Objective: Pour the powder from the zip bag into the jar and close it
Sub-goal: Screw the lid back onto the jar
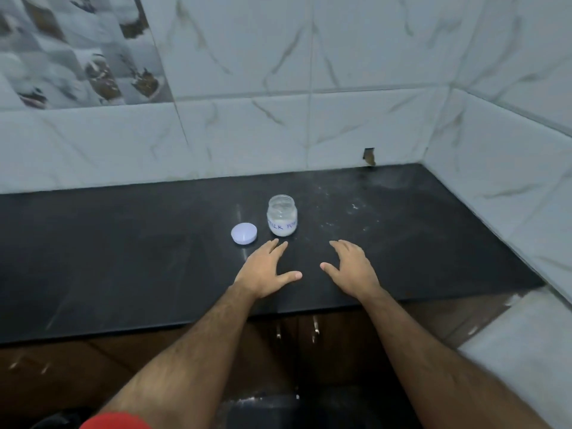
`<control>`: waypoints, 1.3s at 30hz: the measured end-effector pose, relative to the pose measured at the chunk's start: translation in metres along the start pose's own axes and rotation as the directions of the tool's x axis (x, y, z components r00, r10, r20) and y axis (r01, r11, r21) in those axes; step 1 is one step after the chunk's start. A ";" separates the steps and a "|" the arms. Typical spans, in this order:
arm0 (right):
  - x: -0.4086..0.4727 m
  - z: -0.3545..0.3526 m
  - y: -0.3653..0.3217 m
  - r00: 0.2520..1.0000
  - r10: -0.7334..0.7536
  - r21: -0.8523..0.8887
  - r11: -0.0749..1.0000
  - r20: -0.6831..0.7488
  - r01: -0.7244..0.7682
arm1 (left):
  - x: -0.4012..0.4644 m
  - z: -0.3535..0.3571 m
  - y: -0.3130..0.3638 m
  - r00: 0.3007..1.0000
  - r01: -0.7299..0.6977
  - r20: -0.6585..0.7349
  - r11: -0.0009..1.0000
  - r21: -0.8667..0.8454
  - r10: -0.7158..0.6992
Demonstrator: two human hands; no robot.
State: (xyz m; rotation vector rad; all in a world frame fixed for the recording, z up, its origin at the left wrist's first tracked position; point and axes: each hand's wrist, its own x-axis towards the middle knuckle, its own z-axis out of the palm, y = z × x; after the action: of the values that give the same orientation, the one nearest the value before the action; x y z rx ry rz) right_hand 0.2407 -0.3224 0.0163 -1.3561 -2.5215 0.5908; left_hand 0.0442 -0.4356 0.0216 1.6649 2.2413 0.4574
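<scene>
A dusty black countertop (123, 258) meets marble-patterned wall tiles (356, 88) above brown cabinet doors (297, 342)

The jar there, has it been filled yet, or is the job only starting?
The jar stands open with white powder in its lower part. Both hands, left and right, lie flat and empty on the counter. No zip bag is in view. The lid lies beside the jar, so closing remains.

The jar (282, 215) label's handwriting blurs past "MILK"; a red sleeve (116, 421) is cut off below.
</scene>
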 end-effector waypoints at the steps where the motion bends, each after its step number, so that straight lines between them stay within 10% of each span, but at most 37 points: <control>1: 0.008 0.002 -0.010 1.000 -0.010 0.002 1.000 0.006 0.010 | 0.003 -0.006 -0.009 1.000 0.009 -0.012 1.000 -0.008 -0.010; 15: 0.135 0.001 -0.053 0.989 -0.148 0.164 0.976 0.024 0.142 | 0.084 -0.043 -0.050 0.981 0.122 -0.139 0.988 -0.091 -0.134; 31: 0.228 0.045 -0.005 0.904 -0.158 0.458 0.888 0.396 -0.045 | 0.154 -0.014 -0.060 0.922 0.370 -0.039 0.904 -0.213 -0.386; 39: 0.216 0.077 -0.005 0.935 -0.138 0.534 0.843 0.326 -0.062 | 0.164 -0.009 -0.059 0.961 0.194 -0.126 0.924 -0.329 -0.247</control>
State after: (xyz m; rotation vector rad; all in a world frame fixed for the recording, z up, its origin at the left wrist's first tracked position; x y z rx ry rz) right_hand 0.0894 -0.1639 -0.0501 -1.0493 -2.3340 1.5210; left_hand -0.0558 -0.2947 -0.0055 1.2366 2.2899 0.8706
